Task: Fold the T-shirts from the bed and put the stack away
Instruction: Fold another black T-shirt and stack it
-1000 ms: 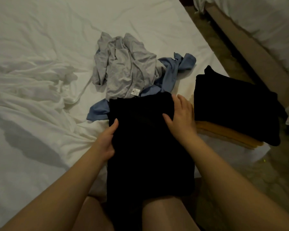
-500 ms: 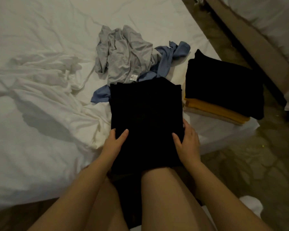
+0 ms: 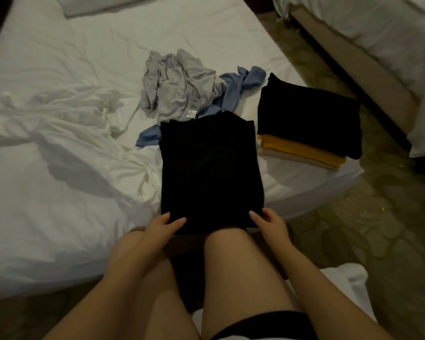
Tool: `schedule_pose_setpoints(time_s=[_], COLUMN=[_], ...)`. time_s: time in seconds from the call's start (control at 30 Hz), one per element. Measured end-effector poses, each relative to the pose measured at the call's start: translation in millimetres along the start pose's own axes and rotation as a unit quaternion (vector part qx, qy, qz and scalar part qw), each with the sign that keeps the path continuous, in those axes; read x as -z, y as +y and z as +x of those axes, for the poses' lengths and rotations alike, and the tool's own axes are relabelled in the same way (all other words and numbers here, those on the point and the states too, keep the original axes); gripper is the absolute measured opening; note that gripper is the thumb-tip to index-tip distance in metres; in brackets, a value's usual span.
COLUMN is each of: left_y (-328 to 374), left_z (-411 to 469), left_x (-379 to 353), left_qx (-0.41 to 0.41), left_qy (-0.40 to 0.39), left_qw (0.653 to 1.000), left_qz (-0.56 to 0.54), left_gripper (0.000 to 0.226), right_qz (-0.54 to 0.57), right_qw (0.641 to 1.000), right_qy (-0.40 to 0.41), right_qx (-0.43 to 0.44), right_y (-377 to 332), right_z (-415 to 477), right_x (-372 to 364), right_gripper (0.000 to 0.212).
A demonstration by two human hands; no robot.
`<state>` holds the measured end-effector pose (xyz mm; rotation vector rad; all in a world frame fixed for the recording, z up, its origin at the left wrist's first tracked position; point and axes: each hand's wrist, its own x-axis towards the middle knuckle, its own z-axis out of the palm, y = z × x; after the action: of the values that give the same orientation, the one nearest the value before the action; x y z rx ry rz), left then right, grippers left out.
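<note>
A: What are the two hands doing?

B: The left hand [image 3: 163, 225] has its grip pinched shut on the near left corner of the half-folded black cotton T-shirt [image 3: 210, 168], fingers lying on top of the cloth. The right hand [image 3: 268, 223] pinches the near right corner the same way, thumb on top and fingers along the edge.

A: Where does that shirt lie?

B: Flat on the white bed [image 3: 59, 192], as a long smooth rectangle reaching to the mattress edge. Its near hem ends just above the person's bare knee. The cloth is so dark that its folds and seams are hard to make out.

A: And past it?

B: At the far edge the black shirt overlaps a crumpled light grey jersey T-shirt [image 3: 179, 87] with a small white label showing, and a rumpled pale blue T-shirt [image 3: 233, 94] that lies partly under both, so its full shape is hidden.

A: The stack?

B: Just to the right, near the bed corner, sits the pile of folded shirts [image 3: 307, 128]: a black one on top, a mustard-yellow one beneath it, a cream layer at the bottom. Only the edges of the lower ones show.

A: Anything else?

B: A wrinkled white bedsheet [image 3: 71, 133] is bunched on the left. A second bed [image 3: 378, 45] is cut off at the upper right, across a patterned floor [image 3: 366, 229].
</note>
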<state>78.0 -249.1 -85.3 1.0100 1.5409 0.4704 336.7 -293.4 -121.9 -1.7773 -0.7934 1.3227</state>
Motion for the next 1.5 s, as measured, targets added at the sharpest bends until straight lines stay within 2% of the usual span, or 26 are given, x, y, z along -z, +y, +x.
schedule_pose_setpoints(time_s=[0.13, 0.23, 0.37, 0.43, 0.47, 0.57, 0.67, 0.73, 0.77, 0.87, 0.93, 1.0, 1.07, 1.17, 1.27, 1.4, 1.5], left_y=[1.9, 6.6, 1.1, -9.2, -13.5, -25.7, -10.6, 0.7, 2.6, -2.4, -9.5, -21.2, -32.2, -37.7, -37.0, -43.7, -44.3], left_z=[-11.9, -26.6, -35.3, -31.6, -32.1, -36.3, -60.7, -78.0, -85.7, -107.8, -117.7, -120.8, -121.1, -124.1, -131.2, -132.5, -132.0], left_x=[5.9, 15.4, 28.8, 32.9, 33.1, 33.1, 24.7, 12.8, 9.0, 4.7, 7.3, 11.4, 12.4, 10.2, 10.4, 17.0, 22.7], left_qx=[-0.021, -0.081, -0.152, -0.149, -0.131, -0.116, -0.094, -0.102, -0.111, -0.152, -0.192, -0.193, -0.201, -0.234, -0.253, -0.248, -0.264], left_qy=[-0.009, -0.014, 0.017, 0.028, 0.033, 0.058, 0.065, 0.058, 0.046, 0.037, 0.035, 0.027, 0.033, 0.119, 0.191, 0.217, 0.209], left_qw=[1.000, 0.997, 0.972, 0.962, 0.963, 0.955, 0.966, 0.982, 0.982, 0.984, 0.972, 0.958, 0.943, 0.893, 0.864, 0.869, 0.874], left_qz=[-0.001, 0.016, 0.177, 0.228, 0.234, 0.267, 0.233, 0.151, 0.144, 0.081, 0.127, 0.212, 0.264, 0.366, 0.391, 0.368, 0.349], left_gripper=[0.016, 0.021, 0.018, 0.035, 0.044, 0.045, 0.042, 0.023, 0.018, 0.035, 0.037, 0.034, 0.038, 0.039, 0.039, 0.028, 0.015], right_qz=[0.086, 0.165, 0.089, 0.025, -0.003, -0.041, -0.055, -0.071, -0.079, -0.088, -0.088, -0.094, -0.105, -0.130, -0.182, -0.324, -0.361], right_qw=[0.996, 0.986, 0.991, 0.992, 0.991, 0.989, 0.987, 0.981, 0.978, 0.980, 0.985, 0.987, 0.987, 0.983, 0.969, 0.908, 0.878], right_qy=[-0.026, -0.018, -0.042, -0.002, 0.026, 0.061, 0.076, 0.089, 0.090, 0.040, -0.017, -0.060, -0.078, -0.083, -0.082, -0.062, -0.025], right_qx=[0.001, 0.036, 0.096, 0.123, 0.133, 0.129, 0.131, 0.157, 0.171, 0.175, 0.148, 0.118, 0.092, 0.101, 0.147, 0.259, 0.314], right_y=[-12.8, -27.0, -34.4, -32.0, -29.5, -28.0, -26.2, -22.6, -20.4, -15.5, -16.0, -14.7, -12.5, -11.0, -14.2, -17.6, -15.4], right_z=[-14.7, -24.8, -38.3, -42.9, -43.8, -50.2, -61.7, -70.5, -74.0, -83.1, -91.3, -100.6, -109.9, -117.8, -123.2, -127.7, -128.7], right_x=[4.6, 13.6, 17.8, 18.4, 18.7, 16.6, 15.7, 17.6, 19.7, 28.6, 35.2, 40.5, 43.9, 44.8, 42.8, 47.6, 55.6], right_gripper=[0.015, 0.016, 0.011, 0.001, 0.006, 0.013, 0.020, 0.015, 0.011, 0.014, 0.015, 0.013, 0.019, 0.028, 0.024, 0.021, 0.020])
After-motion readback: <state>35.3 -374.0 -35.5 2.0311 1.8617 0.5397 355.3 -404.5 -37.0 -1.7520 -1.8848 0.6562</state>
